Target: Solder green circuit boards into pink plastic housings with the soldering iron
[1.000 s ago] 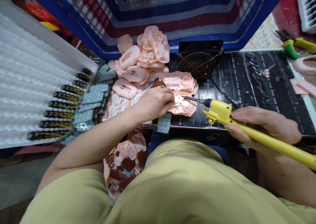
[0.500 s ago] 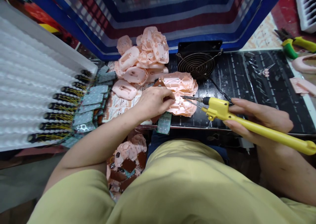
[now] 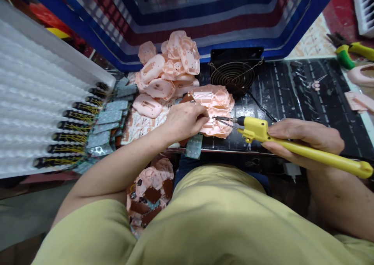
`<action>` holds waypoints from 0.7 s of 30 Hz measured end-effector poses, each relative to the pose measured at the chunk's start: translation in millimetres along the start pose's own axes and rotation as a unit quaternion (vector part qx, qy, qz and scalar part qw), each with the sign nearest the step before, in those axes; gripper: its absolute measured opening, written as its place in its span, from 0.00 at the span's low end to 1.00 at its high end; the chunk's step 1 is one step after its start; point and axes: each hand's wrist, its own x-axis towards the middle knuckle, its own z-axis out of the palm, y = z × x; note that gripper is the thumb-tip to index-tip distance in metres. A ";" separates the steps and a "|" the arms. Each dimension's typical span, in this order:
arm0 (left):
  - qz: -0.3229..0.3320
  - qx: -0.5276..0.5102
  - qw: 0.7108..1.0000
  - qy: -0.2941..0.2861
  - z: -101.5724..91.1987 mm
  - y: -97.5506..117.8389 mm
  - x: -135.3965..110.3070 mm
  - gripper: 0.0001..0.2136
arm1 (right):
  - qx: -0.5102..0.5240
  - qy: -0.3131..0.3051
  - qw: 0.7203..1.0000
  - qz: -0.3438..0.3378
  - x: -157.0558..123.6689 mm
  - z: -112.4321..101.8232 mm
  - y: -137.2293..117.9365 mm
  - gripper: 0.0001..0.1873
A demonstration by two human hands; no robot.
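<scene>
My left hand [image 3: 184, 120] is closed in a pinch on a pink plastic shell [image 3: 217, 126] lying on the black mat [image 3: 292, 97], with a brown circuit board [image 3: 187, 98] partly under the fingers. My right hand [image 3: 304, 138] is wrapped round a yellow soldering iron [image 3: 292, 146]. Its metal tip [image 3: 220, 118] points left and touches the shell just beside my left fingertips.
A pile of pink shells [image 3: 168, 72] lies behind my left hand, a black wire-guard fan [image 3: 233, 74] beside it. Grey-green boards and wired parts [image 3: 99, 121] line a white tray [image 3: 37, 101] at left. Finished shells [image 3: 149, 191] sit below the bench edge. Yellow-green pliers [image 3: 347, 50] lie far right.
The soldering iron has shifted left and levelled out, its tip closing in on my left fingertips. My left hand has stayed on the shell.
</scene>
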 end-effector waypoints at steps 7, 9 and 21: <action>0.012 0.035 0.999 0.003 -0.7 2.7 1.8 0.11 | 0.009 -0.049 0.999 0.004 1.6 -5.2 2.4 0.20; 0.016 0.040 0.999 0.001 -1.6 3.3 1.8 0.11 | 0.010 -0.054 0.999 0.002 2.7 -8.3 1.4 0.19; 0.022 0.041 0.999 0.008 -3.6 4.1 1.6 0.11 | -0.092 0.133 0.974 0.161 -26.6 -10.5 -4.7 0.25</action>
